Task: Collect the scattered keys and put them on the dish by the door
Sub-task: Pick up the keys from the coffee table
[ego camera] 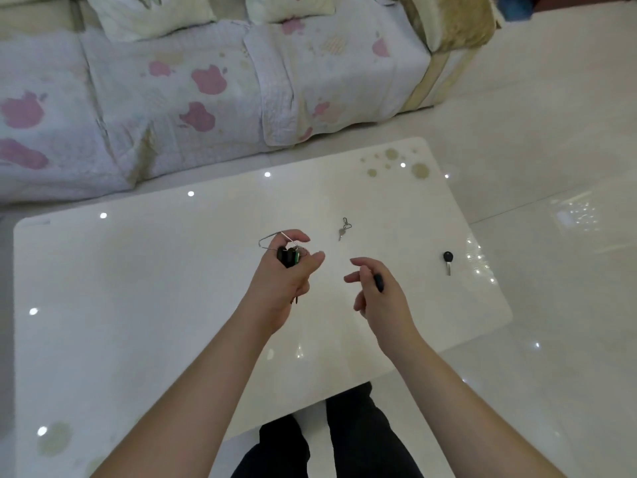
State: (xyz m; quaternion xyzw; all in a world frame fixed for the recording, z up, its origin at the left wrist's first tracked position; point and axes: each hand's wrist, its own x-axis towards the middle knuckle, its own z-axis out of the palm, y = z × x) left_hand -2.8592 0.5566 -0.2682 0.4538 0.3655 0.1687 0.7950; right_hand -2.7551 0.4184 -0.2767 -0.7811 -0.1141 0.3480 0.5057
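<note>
My left hand (287, 277) is up over the white table (138, 288). It is curled tight around a bunch of keys (289, 256) with black and green tops, and a thin wire loop (270, 240) sticks out past my fingers. Next to it, my right hand (375, 291) is half curled and holds a small black key (378, 282) near my thumb. Farther back on the table lies a little silver key (343, 229) on a ring. Way over to the right, near the table edge, lies a black-headed key (447, 263), flat and alone.
</note>
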